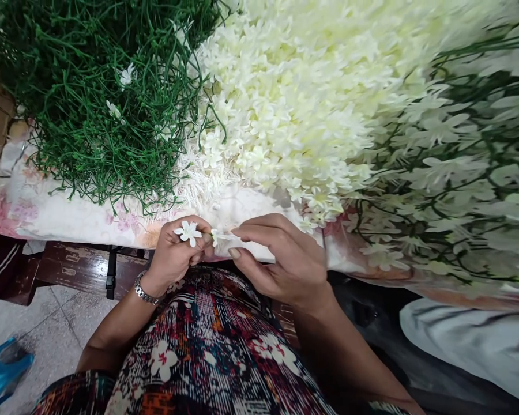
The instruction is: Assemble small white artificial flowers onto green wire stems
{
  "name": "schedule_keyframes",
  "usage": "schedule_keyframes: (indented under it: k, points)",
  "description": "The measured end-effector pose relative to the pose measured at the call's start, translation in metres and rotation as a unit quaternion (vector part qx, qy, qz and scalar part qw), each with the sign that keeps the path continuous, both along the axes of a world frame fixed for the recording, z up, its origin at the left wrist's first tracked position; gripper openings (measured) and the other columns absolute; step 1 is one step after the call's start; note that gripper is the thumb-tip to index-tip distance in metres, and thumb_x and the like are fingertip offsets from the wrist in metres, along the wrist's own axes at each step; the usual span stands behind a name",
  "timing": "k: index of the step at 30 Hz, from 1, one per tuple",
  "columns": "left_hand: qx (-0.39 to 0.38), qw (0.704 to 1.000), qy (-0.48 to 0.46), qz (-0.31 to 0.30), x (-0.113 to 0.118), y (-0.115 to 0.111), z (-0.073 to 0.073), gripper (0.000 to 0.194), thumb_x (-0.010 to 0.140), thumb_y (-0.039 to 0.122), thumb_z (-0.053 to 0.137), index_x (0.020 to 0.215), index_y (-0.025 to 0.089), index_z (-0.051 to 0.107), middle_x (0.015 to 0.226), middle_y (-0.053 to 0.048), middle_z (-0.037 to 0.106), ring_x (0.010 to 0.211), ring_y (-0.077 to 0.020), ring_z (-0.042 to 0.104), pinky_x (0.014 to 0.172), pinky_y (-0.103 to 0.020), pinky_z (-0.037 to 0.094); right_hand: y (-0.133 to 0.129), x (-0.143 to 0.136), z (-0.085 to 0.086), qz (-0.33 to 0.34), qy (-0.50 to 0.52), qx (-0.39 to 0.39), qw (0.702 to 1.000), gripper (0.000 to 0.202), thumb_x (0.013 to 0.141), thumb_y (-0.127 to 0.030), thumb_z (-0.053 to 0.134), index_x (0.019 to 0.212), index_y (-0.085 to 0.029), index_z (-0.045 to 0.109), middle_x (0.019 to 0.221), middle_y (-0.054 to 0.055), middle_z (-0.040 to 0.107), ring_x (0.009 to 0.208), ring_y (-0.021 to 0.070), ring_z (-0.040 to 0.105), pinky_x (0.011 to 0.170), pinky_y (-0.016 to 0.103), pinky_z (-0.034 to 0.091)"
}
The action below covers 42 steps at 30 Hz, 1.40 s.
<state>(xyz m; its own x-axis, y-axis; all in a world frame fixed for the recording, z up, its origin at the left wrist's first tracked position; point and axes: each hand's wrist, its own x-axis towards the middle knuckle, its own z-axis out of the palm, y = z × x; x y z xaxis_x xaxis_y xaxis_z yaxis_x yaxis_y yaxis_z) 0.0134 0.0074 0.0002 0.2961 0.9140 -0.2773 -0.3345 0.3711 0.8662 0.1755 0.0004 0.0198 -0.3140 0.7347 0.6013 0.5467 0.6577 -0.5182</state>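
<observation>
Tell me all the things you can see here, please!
flower blossoms: a big heap, cream-white, top middle
bare stems: a heap, green, top left
finished flower sprays: a heap, white on green, right
floral cloth: one, pink and white, under the heaps
blue object: one, bottom left, on the floor
wristwatch: one, silver, left wrist
small flower: one, white, in the left hand
left hand: holds the small flower
right hand: fingers pinch a white piece beside it
</observation>
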Motion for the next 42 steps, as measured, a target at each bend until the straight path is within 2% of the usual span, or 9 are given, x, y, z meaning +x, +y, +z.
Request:
schedule_keyframes:
  k: [7, 11, 15, 18, 27, 35, 42]
  points:
    - [0.001, 1.000, 0.005, -0.005, -0.001, -0.001, 0.002, 0.020, 0.062, 0.030, 0.068, 0.065, 0.013, 0.058, 0.046, 0.002, 0.053, 0.035, -0.0027, 0.038, 0.033, -0.013, 0.025, 0.005, -0.003, 0.006, 0.032, -0.090, 0.016, 0.995, 0.012, 0.072, -0.011, 0.053, 0.084, -0.016, 0.053, 0.073, 0.004, 0.057, 0.069, 0.0122, 0.052, 0.062, 0.026, 0.046]
    - [0.055, 0.997, 0.052, -0.012, -0.003, -0.002, 0.000, 0.013, 0.067, 0.026, 0.064, 0.067, 0.014, 0.058, 0.047, 0.003, 0.052, 0.039, -0.0040, 0.041, 0.034, -0.014, 0.026, 0.005, -0.003, 0.005, 0.034, -0.139, 0.035, 0.989, 0.007, 0.075, -0.013, 0.050, 0.081, -0.017, 0.052, 0.070, 0.003, 0.056, 0.066, 0.0125, 0.050, 0.061, 0.027, 0.044]
    - [0.115, 0.985, 0.126, 0.002, -0.003, -0.001, 0.002, 0.009, 0.067, 0.022, 0.060, 0.066, 0.014, 0.058, 0.051, 0.003, 0.051, 0.044, -0.0054, 0.045, 0.040, -0.016, 0.034, 0.004, -0.003, 0.002, 0.038, -0.166, 0.049, 0.984, 0.007, 0.075, -0.012, 0.049, 0.080, -0.016, 0.051, 0.069, 0.004, 0.056, 0.066, 0.0133, 0.050, 0.061, 0.028, 0.044]
    - [0.149, 0.974, 0.170, 0.003, -0.003, 0.001, 0.003, 0.006, 0.067, 0.019, 0.058, 0.064, 0.014, 0.057, 0.049, 0.004, 0.049, 0.043, -0.0055, 0.044, 0.042, -0.017, 0.037, 0.005, -0.004, -0.003, 0.039, -0.146, 0.042, 0.988, 0.010, 0.073, -0.009, 0.050, 0.081, -0.016, 0.051, 0.069, 0.004, 0.057, 0.066, 0.0127, 0.051, 0.061, 0.027, 0.046]
    - [0.196, 0.955, 0.222, 0.004, -0.002, 0.005, 0.001, 0.006, 0.067, 0.017, 0.055, 0.063, 0.013, 0.056, 0.050, 0.004, 0.048, 0.043, -0.0049, 0.041, 0.042, -0.016, 0.036, 0.011, -0.008, -0.020, 0.039, -0.065, 0.032, 0.997, 0.020, 0.069, -0.004, 0.051, 0.084, -0.017, 0.050, 0.069, 0.003, 0.057, 0.065, 0.0117, 0.053, 0.058, 0.025, 0.048]
    - [0.212, 0.947, 0.242, -0.018, 0.000, 0.005, -0.002, 0.005, 0.066, 0.011, 0.051, 0.063, 0.014, 0.054, 0.050, 0.004, 0.046, 0.044, -0.0046, 0.040, 0.042, -0.015, 0.035, 0.011, -0.006, -0.026, 0.050, -0.062, 0.006, 0.997, 0.018, 0.069, -0.003, 0.050, 0.083, -0.015, 0.052, 0.069, 0.004, 0.058, 0.064, 0.0120, 0.053, 0.057, 0.026, 0.048]
    - [0.228, 0.940, 0.253, -0.033, 0.001, 0.005, 0.000, 0.007, 0.070, 0.014, 0.049, 0.065, 0.014, 0.053, 0.051, 0.004, 0.048, 0.046, -0.0049, 0.041, 0.044, -0.015, 0.036, 0.009, -0.003, -0.028, 0.054, -0.044, -0.013, 0.997, 0.019, 0.070, -0.003, 0.049, 0.085, -0.015, 0.053, 0.072, 0.004, 0.058, 0.068, 0.0118, 0.054, 0.059, 0.025, 0.049]
